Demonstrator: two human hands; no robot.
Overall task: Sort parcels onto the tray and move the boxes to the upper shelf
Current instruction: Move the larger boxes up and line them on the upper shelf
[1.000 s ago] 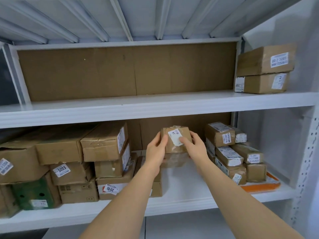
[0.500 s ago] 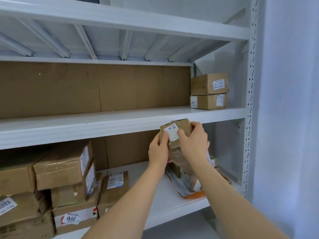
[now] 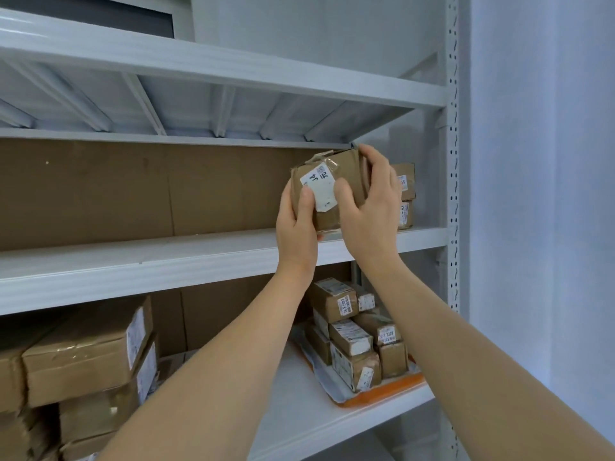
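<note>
1. The person's left hand (image 3: 297, 224) and right hand (image 3: 369, 207) were both clamped on a small brown cardboard box with a white label (image 3: 327, 188), the left at its lower left corner with the thumb on the label, the right wrapped over its right side and top edge.
2. The box was held in the air just above the front lip of the white metal upper shelf (image 3: 199, 251), tilted, not yet set down as far as I could judge.
3. Just beyond the right hand, two stacked brown cardboard boxes (image 3: 405, 196) sat at the shelf's far right end; the held box lay to their left and nearer the front.
4. Leftward the shelf board showed bare, with a brown cardboard backing sheet (image 3: 133, 194) behind.
5. Below, the orange tray (image 3: 382, 395) carried small brown parcels (image 3: 349, 337), while bigger brown cartons (image 3: 86, 354) were stacked at the left.
6. The set-down likely needed a short push inward, clear of the stack.
</note>
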